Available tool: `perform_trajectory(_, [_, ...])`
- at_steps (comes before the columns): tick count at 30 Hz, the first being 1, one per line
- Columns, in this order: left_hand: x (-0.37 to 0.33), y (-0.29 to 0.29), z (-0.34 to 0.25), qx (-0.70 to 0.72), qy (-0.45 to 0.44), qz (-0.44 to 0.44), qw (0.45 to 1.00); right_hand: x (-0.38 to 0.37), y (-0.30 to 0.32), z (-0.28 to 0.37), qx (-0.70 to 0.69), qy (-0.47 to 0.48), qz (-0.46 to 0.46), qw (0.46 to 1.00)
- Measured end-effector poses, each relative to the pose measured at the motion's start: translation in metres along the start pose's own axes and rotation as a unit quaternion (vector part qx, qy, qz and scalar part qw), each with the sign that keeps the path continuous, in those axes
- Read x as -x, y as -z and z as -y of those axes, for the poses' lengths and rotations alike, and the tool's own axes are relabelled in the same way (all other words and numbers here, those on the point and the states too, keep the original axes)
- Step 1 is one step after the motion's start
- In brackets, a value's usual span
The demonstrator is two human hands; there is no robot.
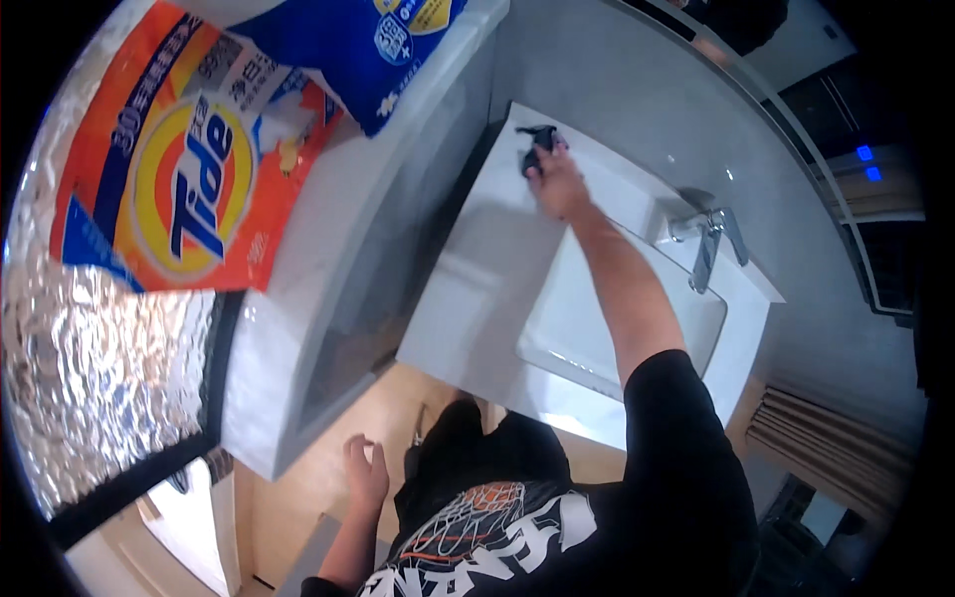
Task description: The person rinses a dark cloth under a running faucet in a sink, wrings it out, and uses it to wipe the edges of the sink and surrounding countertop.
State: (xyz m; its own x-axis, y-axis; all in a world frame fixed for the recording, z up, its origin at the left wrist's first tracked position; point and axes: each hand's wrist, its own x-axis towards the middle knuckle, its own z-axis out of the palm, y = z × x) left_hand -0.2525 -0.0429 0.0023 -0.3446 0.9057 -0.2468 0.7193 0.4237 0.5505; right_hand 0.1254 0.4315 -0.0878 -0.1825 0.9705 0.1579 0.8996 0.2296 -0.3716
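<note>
My right arm stretches over the white washbasin point(625, 318) to the far left corner of its white counter point(476, 269). There my right hand point(561, 187) is closed round a small black pump bottle point(540, 141), whose spout sticks out to the left. My fingers and palm hide part of the bottle. Low at my left side, my left hand point(367, 471) hangs above the floor, away from the counter. Its fingers are loosely bent and apart, with nothing in them.
A chrome faucet point(708, 247) stands at the basin's right back edge. Left of the counter rises a grey-white ledge point(343, 214) bearing an orange detergent bag point(189, 159) and a blue bag point(358, 60). Textured glass point(109, 363) borders the ledge. A dark-framed mirror point(836, 189) is at right.
</note>
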Motion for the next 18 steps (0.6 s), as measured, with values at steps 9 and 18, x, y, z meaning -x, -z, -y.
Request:
perform_trajectory(9, [-0.034, 0.023, 0.024, -0.016, 0.011, 0.067, 0.998, 0.162, -0.027, 0.215, -0.112, 0.098, 0.311, 0.939])
perform_trajectory(18, [-0.035, 0.054, 0.054, -0.113, 0.104, 0.154, 0.976, 0.034, -0.006, 0.116, -0.118, 0.083, 0.147, 0.979])
